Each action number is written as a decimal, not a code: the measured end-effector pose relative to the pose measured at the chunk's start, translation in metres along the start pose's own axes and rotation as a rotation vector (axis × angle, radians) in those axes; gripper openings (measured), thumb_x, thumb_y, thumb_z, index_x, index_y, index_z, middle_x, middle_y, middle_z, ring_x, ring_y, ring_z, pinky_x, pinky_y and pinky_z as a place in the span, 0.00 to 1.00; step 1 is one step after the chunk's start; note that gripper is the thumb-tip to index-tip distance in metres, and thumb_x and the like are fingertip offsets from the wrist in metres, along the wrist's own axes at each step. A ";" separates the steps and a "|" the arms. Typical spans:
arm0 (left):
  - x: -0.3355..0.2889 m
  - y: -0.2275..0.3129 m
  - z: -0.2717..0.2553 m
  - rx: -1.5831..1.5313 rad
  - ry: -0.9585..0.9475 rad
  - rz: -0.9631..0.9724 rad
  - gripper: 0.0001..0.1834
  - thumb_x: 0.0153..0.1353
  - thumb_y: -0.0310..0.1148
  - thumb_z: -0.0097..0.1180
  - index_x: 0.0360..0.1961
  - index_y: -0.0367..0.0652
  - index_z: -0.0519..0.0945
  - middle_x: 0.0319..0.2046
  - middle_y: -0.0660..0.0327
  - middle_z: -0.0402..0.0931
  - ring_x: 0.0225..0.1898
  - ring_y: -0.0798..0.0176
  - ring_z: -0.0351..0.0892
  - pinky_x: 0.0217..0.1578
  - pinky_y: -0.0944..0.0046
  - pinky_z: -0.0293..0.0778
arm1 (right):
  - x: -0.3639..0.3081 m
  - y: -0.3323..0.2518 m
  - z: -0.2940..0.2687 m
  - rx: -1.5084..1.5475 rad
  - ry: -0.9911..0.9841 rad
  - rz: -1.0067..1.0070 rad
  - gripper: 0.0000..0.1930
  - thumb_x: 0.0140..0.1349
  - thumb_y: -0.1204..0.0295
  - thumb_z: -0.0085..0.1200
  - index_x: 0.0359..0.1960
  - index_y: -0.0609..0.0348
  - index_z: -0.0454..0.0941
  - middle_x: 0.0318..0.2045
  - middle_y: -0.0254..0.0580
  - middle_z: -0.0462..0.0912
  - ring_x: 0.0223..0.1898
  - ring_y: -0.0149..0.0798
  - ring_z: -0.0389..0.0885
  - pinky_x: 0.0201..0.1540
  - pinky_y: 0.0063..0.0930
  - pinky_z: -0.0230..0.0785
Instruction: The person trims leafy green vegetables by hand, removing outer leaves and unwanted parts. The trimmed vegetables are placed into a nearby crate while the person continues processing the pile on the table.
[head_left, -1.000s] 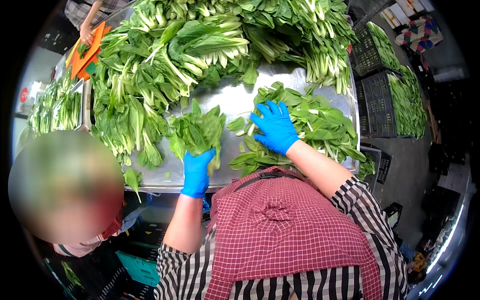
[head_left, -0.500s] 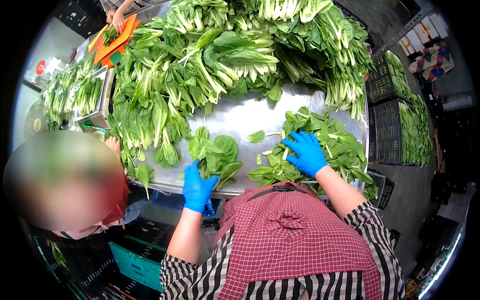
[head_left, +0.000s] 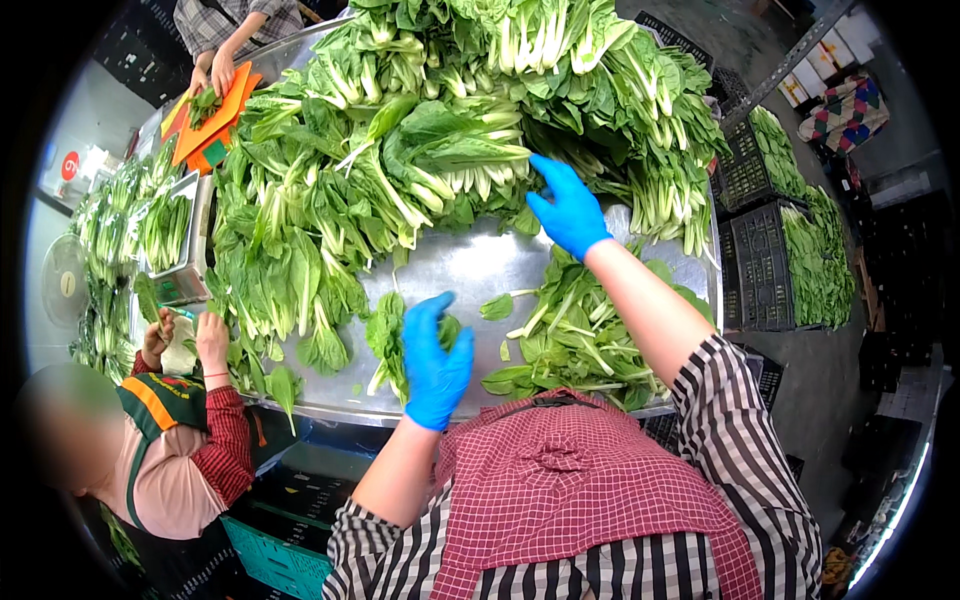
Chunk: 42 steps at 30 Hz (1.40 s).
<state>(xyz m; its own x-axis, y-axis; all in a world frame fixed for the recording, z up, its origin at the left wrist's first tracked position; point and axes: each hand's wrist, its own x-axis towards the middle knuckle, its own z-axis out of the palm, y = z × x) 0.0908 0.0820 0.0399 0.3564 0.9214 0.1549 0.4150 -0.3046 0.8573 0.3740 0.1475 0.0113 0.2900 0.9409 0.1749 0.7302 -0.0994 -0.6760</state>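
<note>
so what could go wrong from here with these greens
The right hand is at the heap of greens, so pulling some out might bring others sliding down. A loose leaf has its stem over the front edge of the table; a bump could knock it off. The left hand, open beside a small bunch, might nudge it.

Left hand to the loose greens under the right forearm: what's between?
Head view: metal tabletop, a single leaf near the loose greens and a small green scrap.
</note>
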 end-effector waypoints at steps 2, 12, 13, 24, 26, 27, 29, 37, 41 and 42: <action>0.019 0.006 0.024 -0.216 -0.107 -0.097 0.23 0.55 0.25 0.58 0.53 0.38 0.72 0.46 0.57 0.72 0.45 0.62 0.73 0.49 0.63 0.70 | 0.026 0.001 0.014 -0.059 0.201 -0.079 0.24 0.57 0.67 0.56 0.57 0.55 0.71 0.50 0.49 0.75 0.41 0.45 0.78 0.47 0.34 0.71; 0.098 -0.013 0.076 -0.961 -0.077 -0.614 0.20 0.61 0.34 0.59 0.53 0.40 0.72 0.41 0.61 0.77 0.39 0.68 0.77 0.40 0.69 0.73 | -0.017 -0.034 -0.003 0.074 -0.253 0.147 0.17 0.46 0.65 0.67 0.36 0.54 0.77 0.32 0.45 0.81 0.32 0.43 0.81 0.36 0.34 0.73; 0.099 -0.018 0.079 -0.975 -0.082 -0.620 0.19 0.61 0.34 0.59 0.52 0.40 0.73 0.41 0.61 0.77 0.39 0.68 0.77 0.40 0.69 0.73 | -0.027 -0.037 -0.006 0.069 -0.267 0.126 0.17 0.46 0.65 0.67 0.36 0.54 0.77 0.31 0.44 0.81 0.31 0.42 0.80 0.36 0.33 0.72; 0.069 -0.032 0.077 -1.151 -0.109 -0.596 0.17 0.62 0.28 0.54 0.52 0.39 0.71 0.46 0.57 0.75 0.45 0.62 0.77 0.46 0.62 0.75 | -0.056 -0.036 -0.009 0.371 -0.491 0.251 0.17 0.51 0.67 0.67 0.41 0.58 0.78 0.29 0.33 0.80 0.29 0.24 0.74 0.35 0.21 0.71; 0.066 -0.032 0.074 -1.196 -0.091 -0.616 0.17 0.62 0.28 0.53 0.53 0.40 0.71 0.48 0.56 0.75 0.47 0.61 0.77 0.47 0.61 0.75 | -0.054 -0.035 -0.007 0.381 -0.463 0.222 0.17 0.52 0.65 0.66 0.42 0.57 0.78 0.32 0.36 0.80 0.31 0.27 0.76 0.36 0.24 0.72; 0.067 -0.031 0.072 -1.232 -0.085 -0.635 0.17 0.62 0.28 0.53 0.53 0.41 0.71 0.49 0.56 0.75 0.47 0.61 0.77 0.48 0.60 0.74 | -0.048 -0.034 -0.005 0.364 -0.411 0.190 0.18 0.52 0.63 0.65 0.42 0.56 0.79 0.34 0.39 0.81 0.31 0.31 0.77 0.37 0.26 0.72; 0.064 -0.035 0.070 -1.302 -0.076 -0.634 0.18 0.62 0.29 0.53 0.54 0.43 0.70 0.52 0.55 0.74 0.50 0.59 0.76 0.50 0.56 0.72 | -0.022 -0.034 -0.004 0.332 -0.287 0.095 0.20 0.54 0.61 0.63 0.46 0.55 0.78 0.40 0.44 0.80 0.33 0.36 0.78 0.39 0.30 0.72; 0.065 -0.033 0.080 -1.482 -0.013 -0.675 0.21 0.62 0.27 0.52 0.57 0.45 0.69 0.52 0.55 0.74 0.52 0.58 0.74 0.53 0.55 0.70 | 0.064 -0.014 0.013 -0.261 0.033 -0.086 0.23 0.53 0.65 0.60 0.52 0.51 0.71 0.48 0.48 0.73 0.49 0.51 0.74 0.49 0.40 0.70; 0.075 -0.033 0.082 -1.528 -0.023 -0.673 0.23 0.61 0.27 0.53 0.59 0.45 0.68 0.48 0.56 0.75 0.49 0.60 0.75 0.53 0.56 0.71 | 0.061 -0.016 0.005 -0.197 -0.024 -0.040 0.15 0.51 0.68 0.62 0.41 0.52 0.74 0.44 0.46 0.74 0.45 0.51 0.75 0.46 0.40 0.70; 0.078 -0.033 0.085 -1.528 -0.006 -0.680 0.23 0.61 0.27 0.53 0.58 0.45 0.68 0.47 0.56 0.75 0.48 0.60 0.75 0.52 0.56 0.71 | 0.060 -0.012 0.008 -0.145 -0.013 -0.033 0.15 0.51 0.68 0.62 0.40 0.53 0.74 0.44 0.46 0.75 0.45 0.51 0.76 0.46 0.39 0.70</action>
<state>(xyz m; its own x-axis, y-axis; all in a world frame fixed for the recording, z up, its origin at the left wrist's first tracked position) 0.1761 0.1430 -0.0181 0.4705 0.7761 -0.4199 -0.6559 0.6259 0.4219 0.3774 0.2076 0.0244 0.2576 0.9483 0.1855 0.8210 -0.1135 -0.5595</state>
